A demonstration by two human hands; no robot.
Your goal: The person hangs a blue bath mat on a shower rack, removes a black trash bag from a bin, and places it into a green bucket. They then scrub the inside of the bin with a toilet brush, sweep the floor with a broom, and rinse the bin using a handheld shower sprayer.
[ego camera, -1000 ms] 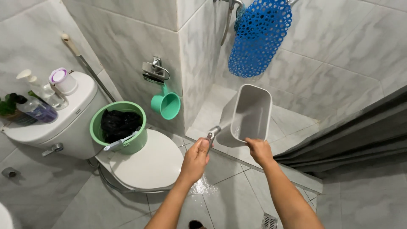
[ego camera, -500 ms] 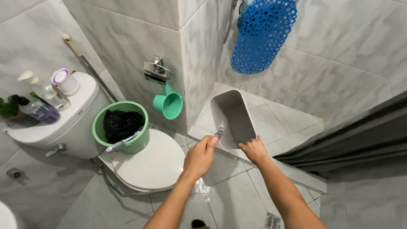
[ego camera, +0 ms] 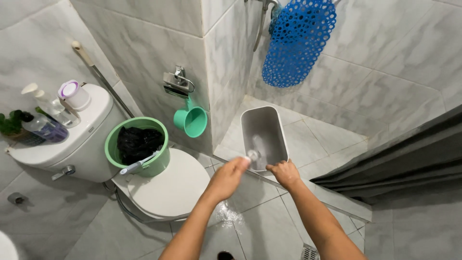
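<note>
Centre frame: right hand (ego camera: 285, 173) gripped grey bin (ego camera: 262, 137) rim; left hand (ego camera: 227, 177) closed on spray nozzle (ego camera: 252, 155), aimed inside. Rec. keeping bin tilted, spray low.

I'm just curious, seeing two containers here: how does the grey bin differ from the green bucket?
The grey bin is rectangular and tall; the green bucket is round and squat. The grey bin is tilted on the shower floor, with the right hand on its rim and the left hand aiming a sprayer into it; the green bucket stands upright on the toilet lid. The bucket holds something black. Both are open-topped.
</note>
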